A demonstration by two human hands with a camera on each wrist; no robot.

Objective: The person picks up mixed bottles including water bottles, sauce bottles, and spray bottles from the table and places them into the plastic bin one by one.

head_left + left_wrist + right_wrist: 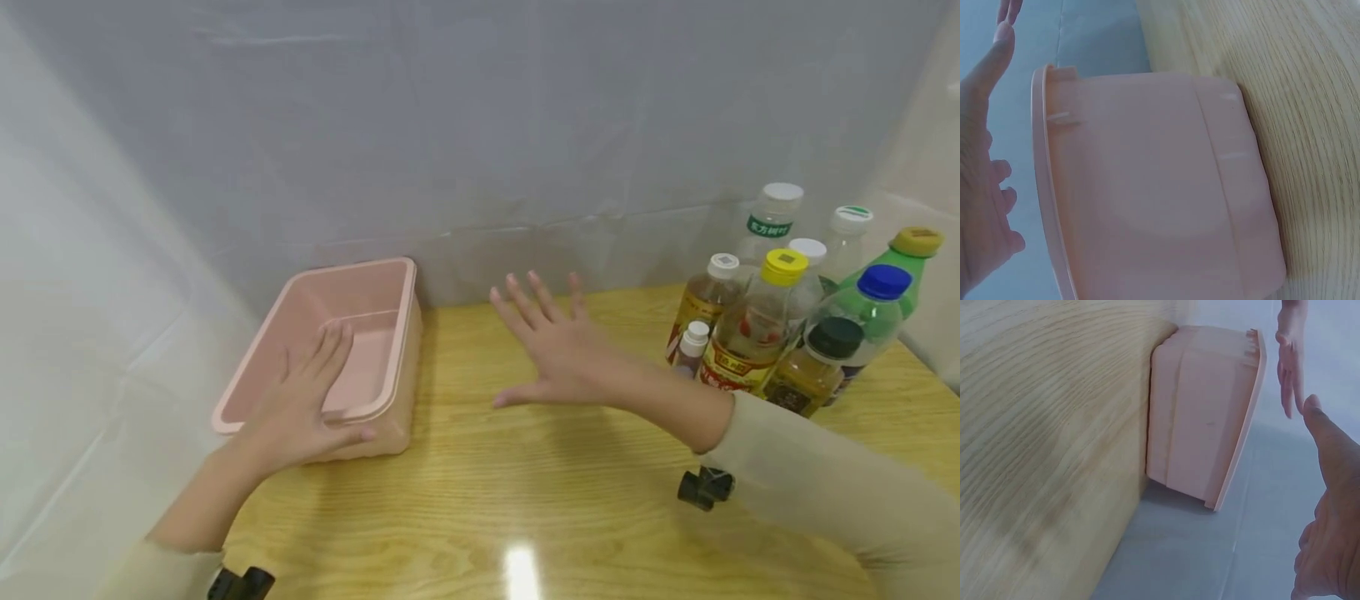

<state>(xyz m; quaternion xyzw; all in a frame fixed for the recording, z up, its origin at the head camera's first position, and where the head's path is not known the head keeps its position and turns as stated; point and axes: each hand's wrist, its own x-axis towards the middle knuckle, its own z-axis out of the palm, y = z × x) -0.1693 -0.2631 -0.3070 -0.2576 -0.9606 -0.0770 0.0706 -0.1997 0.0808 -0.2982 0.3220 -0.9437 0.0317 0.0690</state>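
Pink, smooth-looking material, probably moulded plastic, forms the bin (1141,175), which stands upright at the left of the wood-grain table (465,500), near the grey sheet (487,125) behind. Left hand (296,421): palm down above the near left part of the opening, fingers straight, thumb stretched away from them; the right wrist view shows it higher than the rim (1041,156) and apart from it. Right hand (562,354): above the table between the bin and a group of capped bottles (738,354), fingers straight and spread, thumb held wide. Neither hand grips anything.

Handling, as judged from form: the bin is likely light for its bulk, its walls thin and a little springy, the corners and lip the stiffest parts. Its smooth outer faces, narrowing toward the base, may slip between flat palms. Breakage seems unlikely; tipping or sliding under a one-sided push is the likelier fault. The soundest hold is probably the overhanging rim, with fingers curled beneath the lip at the middle of two opposite sides, so that the load stays level.
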